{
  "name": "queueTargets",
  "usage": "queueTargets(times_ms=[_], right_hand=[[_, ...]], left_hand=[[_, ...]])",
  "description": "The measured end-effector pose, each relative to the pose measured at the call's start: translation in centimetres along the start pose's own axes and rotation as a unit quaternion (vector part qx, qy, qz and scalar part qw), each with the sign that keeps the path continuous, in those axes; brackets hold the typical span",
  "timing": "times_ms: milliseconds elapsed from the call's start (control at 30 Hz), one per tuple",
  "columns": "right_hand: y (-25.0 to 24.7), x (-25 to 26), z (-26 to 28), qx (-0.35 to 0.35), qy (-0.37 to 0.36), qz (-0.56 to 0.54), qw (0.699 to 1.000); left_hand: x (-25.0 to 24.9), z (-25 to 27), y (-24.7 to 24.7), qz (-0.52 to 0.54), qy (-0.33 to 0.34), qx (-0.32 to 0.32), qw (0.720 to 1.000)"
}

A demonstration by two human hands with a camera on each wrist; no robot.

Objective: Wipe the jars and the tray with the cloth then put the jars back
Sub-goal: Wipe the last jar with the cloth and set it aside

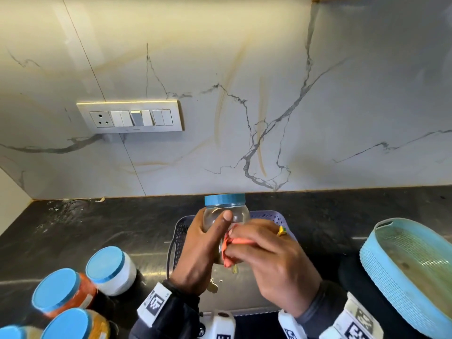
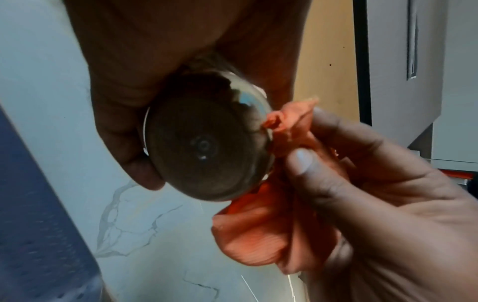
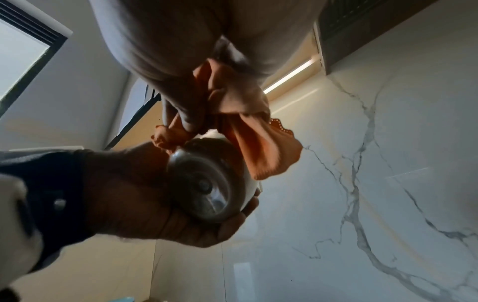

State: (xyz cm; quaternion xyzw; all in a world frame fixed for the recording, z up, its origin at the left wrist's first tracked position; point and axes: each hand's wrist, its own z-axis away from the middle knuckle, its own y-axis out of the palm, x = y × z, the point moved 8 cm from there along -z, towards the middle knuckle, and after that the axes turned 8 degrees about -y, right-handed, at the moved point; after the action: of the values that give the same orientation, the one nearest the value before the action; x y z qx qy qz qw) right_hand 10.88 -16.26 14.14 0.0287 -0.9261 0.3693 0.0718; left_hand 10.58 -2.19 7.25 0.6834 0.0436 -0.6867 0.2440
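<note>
My left hand point(image 1: 205, 243) grips a clear jar point(image 1: 225, 211) with a blue lid, held upright above the lavender tray point(image 1: 276, 215). Its round base point(image 2: 204, 147) shows in the left wrist view, and the same jar point(image 3: 207, 183) appears in the right wrist view. My right hand point(image 1: 266, 250) holds a bunched orange cloth point(image 1: 231, 249) against the jar's lower right side. The cloth point(image 2: 261, 235) hangs below the fingers. The cloth point(image 3: 258, 147) drapes over the jar's side in the right wrist view.
Several blue-lidded jars stand at the lower left: a white one point(image 1: 111, 270), an orange one point(image 1: 64, 292), a yellow one point(image 1: 75, 325). A blue woven basket point(image 1: 406, 272) sits at right. The black countertop point(image 1: 97, 226) meets a marble wall with a switch panel point(image 1: 130, 116).
</note>
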Motion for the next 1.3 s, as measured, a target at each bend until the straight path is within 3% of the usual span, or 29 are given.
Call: queueTargets(times_ms=[167, 233, 367, 567, 800, 933, 1033, 1167, 1300], right_hand=[[-2.3, -4.6, -0.4, -0.109, 0.130, -0.038, 0.985], [-1.9, -3.6, 0.1, -0.094, 0.118, -0.040, 0.988], [-0.7, -0.1, 1.0, -0.021, 0.021, -0.039, 0.999], [-2.9, -4.6, -0.2, -0.132, 0.141, -0.119, 0.974], [-1.1, -0.5, 0.1, -0.064, 0.051, -0.080, 0.993], [-2.1, -4.5, -1.2, -0.144, 0.135, -0.173, 0.965], [-1.3, -5.6, -0.8, -0.169, 0.197, -0.252, 0.932], [-1.1, -2.5, 0.3, -0.145, 0.152, -0.198, 0.957], [-1.6, -2.4, 0.7, -0.151, 0.124, -0.148, 0.969]], left_hand=[[0.6, 0.4, 0.4, 0.010, -0.015, 0.014, 1.000], [0.3, 0.3, 0.1, 0.037, -0.026, -0.006, 0.999], [-0.1, 0.0, 0.2, 0.083, -0.033, 0.012, 0.996], [-0.6, 0.7, 2.1, 0.121, -0.037, 0.069, 0.990], [-1.5, 0.0, -0.1, 0.172, -0.035, 0.043, 0.984], [-1.4, 1.1, 1.6, 0.183, -0.032, 0.110, 0.976], [-1.6, 0.9, 1.5, 0.175, -0.022, 0.103, 0.979], [-2.0, 0.0, 0.1, 0.212, -0.027, 0.075, 0.974], [-1.7, -0.2, 0.1, 0.176, -0.038, 0.067, 0.981]])
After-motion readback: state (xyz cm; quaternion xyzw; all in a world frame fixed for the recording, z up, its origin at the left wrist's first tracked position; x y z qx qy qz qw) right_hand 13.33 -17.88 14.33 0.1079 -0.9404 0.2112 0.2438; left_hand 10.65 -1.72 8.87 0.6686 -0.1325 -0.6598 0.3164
